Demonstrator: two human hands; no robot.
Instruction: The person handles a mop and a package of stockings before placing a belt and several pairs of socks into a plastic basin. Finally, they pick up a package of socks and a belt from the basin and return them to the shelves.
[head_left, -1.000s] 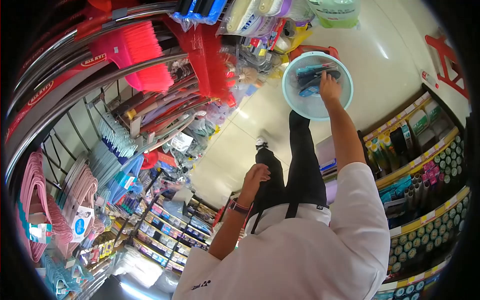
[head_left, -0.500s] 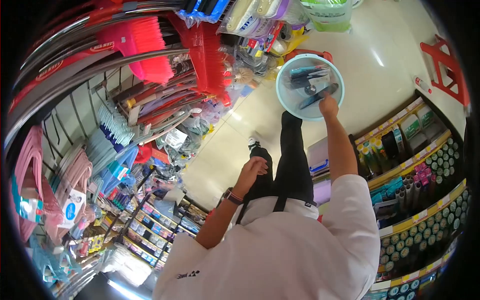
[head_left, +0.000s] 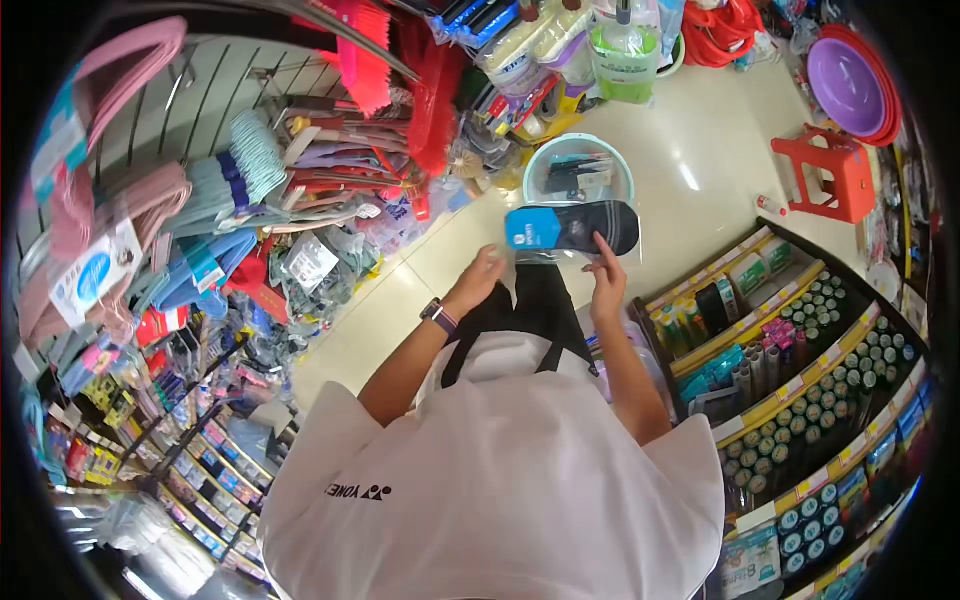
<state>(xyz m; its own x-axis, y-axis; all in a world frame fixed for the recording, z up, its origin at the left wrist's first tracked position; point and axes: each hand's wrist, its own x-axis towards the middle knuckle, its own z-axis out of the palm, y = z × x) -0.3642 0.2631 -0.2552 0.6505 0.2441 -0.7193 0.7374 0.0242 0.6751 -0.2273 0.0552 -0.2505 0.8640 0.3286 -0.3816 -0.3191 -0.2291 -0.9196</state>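
A clear plastic pack of dark socks (head_left: 585, 228) with a bright blue label lies crosswise above my legs. My right hand (head_left: 606, 282) grips its right part from the near side, with a finger laid over the top. My left hand (head_left: 482, 278), slightly blurred, has its fingers curled at the clear wrapper's left edge. Just beyond the pack is a pale blue basin (head_left: 629, 167) on the floor, partly covered by the pack in this view. More dark flat packs (head_left: 582, 178) lie inside it.
Hangers (head_left: 150, 200), red brushes (head_left: 432, 100) and bagged goods line the left. Shelves with jars and bottles (head_left: 790, 400) rise on the right. A red stool (head_left: 835, 175) and a purple basin (head_left: 846, 85) stand at the far right, past the tiled floor (head_left: 700, 180).
My right hand has come out of the basin with the sock pack, bringing it nearer to me. My left hand has moved forward to the pack's left edge. The view has shifted.
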